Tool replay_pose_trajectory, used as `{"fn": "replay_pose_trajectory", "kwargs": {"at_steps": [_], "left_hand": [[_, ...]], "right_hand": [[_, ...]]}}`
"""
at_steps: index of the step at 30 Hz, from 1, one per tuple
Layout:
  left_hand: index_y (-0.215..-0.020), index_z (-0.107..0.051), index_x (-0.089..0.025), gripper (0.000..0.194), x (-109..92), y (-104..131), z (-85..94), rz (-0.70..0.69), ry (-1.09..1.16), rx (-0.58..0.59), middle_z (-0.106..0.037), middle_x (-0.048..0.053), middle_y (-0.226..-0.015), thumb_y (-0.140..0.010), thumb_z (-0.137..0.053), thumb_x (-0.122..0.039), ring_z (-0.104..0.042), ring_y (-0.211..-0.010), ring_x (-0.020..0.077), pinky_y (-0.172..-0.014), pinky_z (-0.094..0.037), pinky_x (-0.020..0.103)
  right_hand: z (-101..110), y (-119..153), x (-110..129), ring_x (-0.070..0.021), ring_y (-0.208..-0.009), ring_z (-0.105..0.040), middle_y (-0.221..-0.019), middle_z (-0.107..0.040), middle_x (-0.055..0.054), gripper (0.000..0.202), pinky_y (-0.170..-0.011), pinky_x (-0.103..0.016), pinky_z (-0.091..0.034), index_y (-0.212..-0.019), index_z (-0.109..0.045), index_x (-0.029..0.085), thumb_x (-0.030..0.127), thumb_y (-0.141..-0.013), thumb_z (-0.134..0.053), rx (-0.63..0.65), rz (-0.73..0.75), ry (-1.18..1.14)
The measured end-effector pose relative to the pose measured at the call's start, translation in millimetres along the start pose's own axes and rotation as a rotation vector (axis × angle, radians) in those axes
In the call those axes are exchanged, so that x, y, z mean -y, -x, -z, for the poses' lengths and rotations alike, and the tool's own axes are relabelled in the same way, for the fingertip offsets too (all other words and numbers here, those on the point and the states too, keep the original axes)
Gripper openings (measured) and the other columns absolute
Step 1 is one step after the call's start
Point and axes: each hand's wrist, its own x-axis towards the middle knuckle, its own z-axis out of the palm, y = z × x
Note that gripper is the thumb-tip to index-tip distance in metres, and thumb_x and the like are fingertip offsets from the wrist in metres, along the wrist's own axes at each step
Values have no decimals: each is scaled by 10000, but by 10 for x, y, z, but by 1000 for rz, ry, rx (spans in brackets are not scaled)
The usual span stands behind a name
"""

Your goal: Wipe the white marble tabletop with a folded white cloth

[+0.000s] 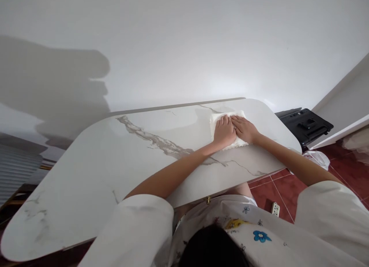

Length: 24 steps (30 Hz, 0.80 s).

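Note:
A white cloth lies spread on the right half of a white marble-patterned table. My left hand presses down on the cloth, palm down with its fingers pointing away from me. Beside it, my right hand also lies flat on the cloth, fingers stretched toward the left and touching the left hand. The cloth's edges show around both hands, while its middle is hidden under them.
A pale wall runs behind the table's far edge. Past the right end stand a black suitcase and a white plastic bag. A power strip lies on the red tiled floor.

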Motion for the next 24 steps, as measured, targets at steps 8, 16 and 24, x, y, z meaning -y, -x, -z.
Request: {"fn": "replay_pose_trajectory", "kwargs": {"at_steps": [8, 16, 24], "left_hand": [[-1385, -302, 23, 560, -231, 689, 173, -16, 23, 56, -295, 195, -1475, -870, -302, -197, -236, -1376, 283, -1119, -219, 419], [-1402, -253, 28, 587, -634, 1108, 301, 9, 136, 171, -217, 190, -1506, -868, -306, -208, -152, -1404, 265, -1146, -172, 403], [-1378, -330, 2, 534, -977, 864, 108, -60, 216, 89, -305, 153, -1481, -894, -285, -219, -245, -1382, 228, -1146, -194, 368]], "right_hand": [[154, 587, 545, -262, -1327, -345, -1410, -427, -142, 520, -1087, -446, -298, -1367, -419, 61, 228, -884, -324, -18, -27, -3], [322, 1186, 633, -240, -1356, -286, -1455, -364, -97, 529, -1097, -462, -292, -1434, -317, 141, 271, -921, -327, -8, 25, -75], [421, 1445, 152, -232, -1357, -283, -1477, -324, -64, 538, -1088, -476, -310, -1468, -225, 202, 274, -941, -304, 40, 8, -26]]}}
